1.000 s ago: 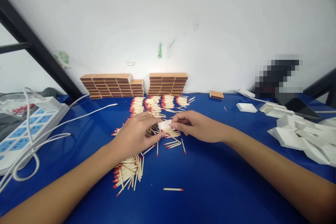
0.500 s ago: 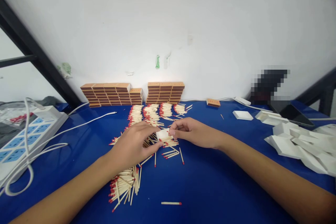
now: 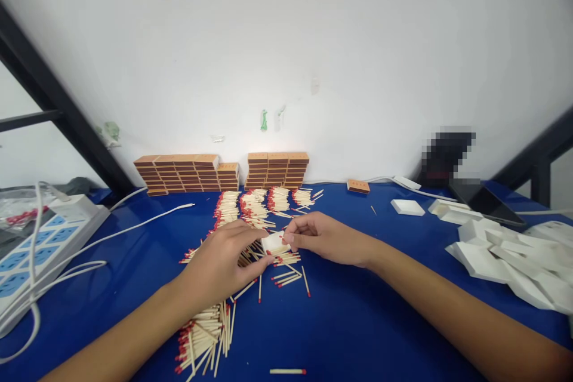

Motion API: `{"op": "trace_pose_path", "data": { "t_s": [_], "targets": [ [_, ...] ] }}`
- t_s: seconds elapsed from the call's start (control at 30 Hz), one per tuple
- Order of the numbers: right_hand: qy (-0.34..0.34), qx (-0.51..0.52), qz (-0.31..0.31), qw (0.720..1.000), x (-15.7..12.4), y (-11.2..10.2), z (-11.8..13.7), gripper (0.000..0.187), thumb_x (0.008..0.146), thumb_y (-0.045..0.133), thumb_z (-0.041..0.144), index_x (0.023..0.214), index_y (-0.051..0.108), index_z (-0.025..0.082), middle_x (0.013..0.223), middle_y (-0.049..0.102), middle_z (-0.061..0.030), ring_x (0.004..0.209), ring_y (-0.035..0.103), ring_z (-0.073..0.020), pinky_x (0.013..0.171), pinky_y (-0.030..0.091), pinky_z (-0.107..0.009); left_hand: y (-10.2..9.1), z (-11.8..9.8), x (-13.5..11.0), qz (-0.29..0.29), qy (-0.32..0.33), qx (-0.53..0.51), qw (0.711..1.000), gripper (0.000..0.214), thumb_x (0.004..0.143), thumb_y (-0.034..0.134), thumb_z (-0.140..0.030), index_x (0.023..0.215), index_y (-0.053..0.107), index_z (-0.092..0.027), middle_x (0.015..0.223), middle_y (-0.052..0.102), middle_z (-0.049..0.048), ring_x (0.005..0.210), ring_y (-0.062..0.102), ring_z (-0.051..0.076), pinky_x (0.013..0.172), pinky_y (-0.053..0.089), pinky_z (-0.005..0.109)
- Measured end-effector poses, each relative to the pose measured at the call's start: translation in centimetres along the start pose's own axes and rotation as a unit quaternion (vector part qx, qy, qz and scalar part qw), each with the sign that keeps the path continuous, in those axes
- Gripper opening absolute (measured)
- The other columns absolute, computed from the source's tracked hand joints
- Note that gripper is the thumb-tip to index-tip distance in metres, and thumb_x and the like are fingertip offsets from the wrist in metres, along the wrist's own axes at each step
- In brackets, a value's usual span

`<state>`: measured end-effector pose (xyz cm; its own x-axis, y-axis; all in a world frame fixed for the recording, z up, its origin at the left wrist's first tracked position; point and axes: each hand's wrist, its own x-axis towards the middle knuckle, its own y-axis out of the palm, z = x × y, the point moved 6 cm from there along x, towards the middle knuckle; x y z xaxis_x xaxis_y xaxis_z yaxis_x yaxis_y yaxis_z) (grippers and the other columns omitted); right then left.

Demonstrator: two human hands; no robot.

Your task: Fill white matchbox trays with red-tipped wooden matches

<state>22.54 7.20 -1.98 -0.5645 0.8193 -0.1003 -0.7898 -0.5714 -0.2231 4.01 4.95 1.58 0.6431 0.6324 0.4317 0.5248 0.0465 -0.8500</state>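
Observation:
Between thumb and fingers, my left hand (image 3: 228, 256) grips a small white matchbox tray (image 3: 272, 243) above the matches. My right hand (image 3: 320, 239) is closed in a pinch at the tray's right end, with a red match head showing by its fingertips. Loose red-headed matches (image 3: 286, 258) lie just under and in front of the tray. A larger heap of matches (image 3: 201, 337) is partly covered by my left forearm. Further back, matches stand in several bunched piles (image 3: 227, 206). What lies inside the tray is hard to make out.
Filled-looking matchboxes are stacked against the wall in a left stack (image 3: 183, 174) and a right stack (image 3: 277, 171). One matchbox (image 3: 359, 186) lies apart. White trays (image 3: 514, 250) are heaped at right. A power strip (image 3: 49, 245) with white cables sits at left. A single match (image 3: 287, 371) lies in front.
The camera view has tilted slightly upward, so everything sits lower in the picture. Both hands keep nearly the same pose around the tray.

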Motion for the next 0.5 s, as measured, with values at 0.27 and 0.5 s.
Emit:
{"op": "trace_pose_path", "data": {
  "t_s": [0.27,0.5],
  "targets": [
    [0.022,0.001,-0.014,1.0,-0.2,0.1,0.7,0.022,0.092,0.069,0.037,0.084,0.066,0.016,0.077,0.061,0.0028,0.068,0.046,-0.0078,0.067,0.033,-0.025,0.0,-0.1,-0.1,0.007,-0.003,-0.021,1.0,0.03,0.096,0.069,-0.04,0.122,0.071,-0.025,0.106,0.077,0.0026,0.099,0.069,0.021,0.087,0.058,0.039],
    [0.052,0.003,-0.027,0.998,-0.4,0.2,1.1,0.014,0.092,0.067,0.028,0.084,0.064,0.016,0.061,0.045,0.0087,0.054,0.029,-0.0058,0.059,0.025,-0.026,0.0,-0.1,-0.2,0.011,-0.012,-0.022,1.0,0.03,0.095,0.069,-0.037,0.124,0.07,-0.027,0.101,0.075,0.0022,0.093,0.068,0.02,0.083,0.058,0.038]
  ]
}}
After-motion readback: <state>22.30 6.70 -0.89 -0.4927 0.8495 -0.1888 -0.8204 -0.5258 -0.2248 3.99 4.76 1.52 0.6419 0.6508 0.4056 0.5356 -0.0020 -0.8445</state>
